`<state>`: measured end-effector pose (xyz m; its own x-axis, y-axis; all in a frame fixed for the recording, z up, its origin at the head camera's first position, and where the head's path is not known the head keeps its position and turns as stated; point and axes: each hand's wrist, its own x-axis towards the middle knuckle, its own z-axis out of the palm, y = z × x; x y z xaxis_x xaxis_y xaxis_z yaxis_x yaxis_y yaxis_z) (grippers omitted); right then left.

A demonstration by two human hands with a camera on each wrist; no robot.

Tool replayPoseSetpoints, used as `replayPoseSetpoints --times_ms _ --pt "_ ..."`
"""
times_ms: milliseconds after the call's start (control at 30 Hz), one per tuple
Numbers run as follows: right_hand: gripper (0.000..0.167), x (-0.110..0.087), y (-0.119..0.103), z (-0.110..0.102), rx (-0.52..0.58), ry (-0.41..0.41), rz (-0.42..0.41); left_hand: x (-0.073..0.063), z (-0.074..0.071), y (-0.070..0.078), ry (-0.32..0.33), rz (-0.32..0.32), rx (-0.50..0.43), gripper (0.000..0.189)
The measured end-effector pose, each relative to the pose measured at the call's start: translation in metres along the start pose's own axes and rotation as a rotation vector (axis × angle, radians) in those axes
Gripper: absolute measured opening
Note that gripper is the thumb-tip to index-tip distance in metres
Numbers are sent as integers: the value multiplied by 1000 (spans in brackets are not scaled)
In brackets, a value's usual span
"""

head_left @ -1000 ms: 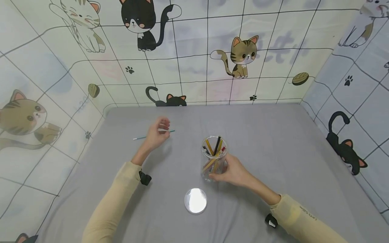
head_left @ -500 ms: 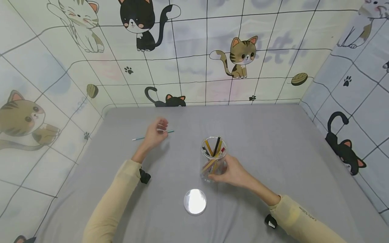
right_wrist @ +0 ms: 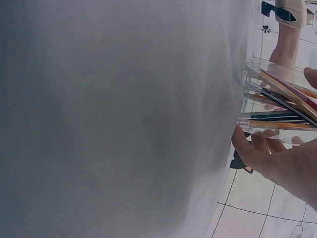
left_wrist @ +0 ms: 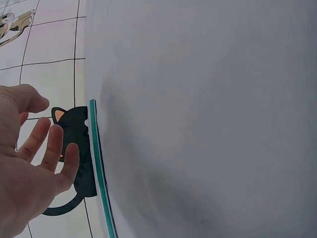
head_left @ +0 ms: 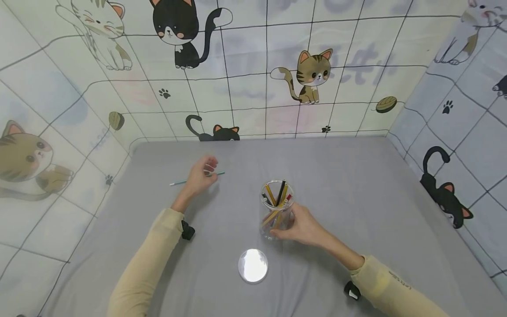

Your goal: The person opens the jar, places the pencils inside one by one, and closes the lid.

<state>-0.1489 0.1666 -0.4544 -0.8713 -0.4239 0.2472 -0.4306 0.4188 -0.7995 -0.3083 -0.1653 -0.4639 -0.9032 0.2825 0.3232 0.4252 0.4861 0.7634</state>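
Observation:
My right hand (head_left: 306,226) grips the lower part of a clear jar (head_left: 264,215) from the right, thumb in front and fingers behind. The jar stands upright on the table and bears no lid. Several pencils (right_wrist: 285,99) lean inside it, mostly yellow, with black and red ones among them. To the far left, my left hand (head_left: 200,176) hovers with loosely bent fingers over a teal pencil (head_left: 180,182). That pencil lies on the table, its middle hidden by the hand in the head view. In the left wrist view, the fingers are apart with nothing between them.
A round, shiny disc like a jar lid (head_left: 253,266) lies flat in front of the jar, between the forearms. Grey cloth (head_left: 340,171) covers the table. Curtains (head_left: 245,92) printed with cats rise at the table's back and both sides.

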Motion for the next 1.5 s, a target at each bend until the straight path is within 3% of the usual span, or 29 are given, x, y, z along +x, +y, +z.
replayPoseSetpoints --times_ms 433,767,1033,1500 --pt "56 0 -2 0 20 -3 0 2 -2 -5 -27 -36 21 43" --pt "55 -2 1 1 50 -2 -3 5 0 -10 -59 -19 101 42" --pt "57 -2 2 2 18 -6 -3 6 0 -14 -94 -29 92 45" --pt "56 -2 1 0 29 -14 3 13 5 -14 -150 -68 217 42"
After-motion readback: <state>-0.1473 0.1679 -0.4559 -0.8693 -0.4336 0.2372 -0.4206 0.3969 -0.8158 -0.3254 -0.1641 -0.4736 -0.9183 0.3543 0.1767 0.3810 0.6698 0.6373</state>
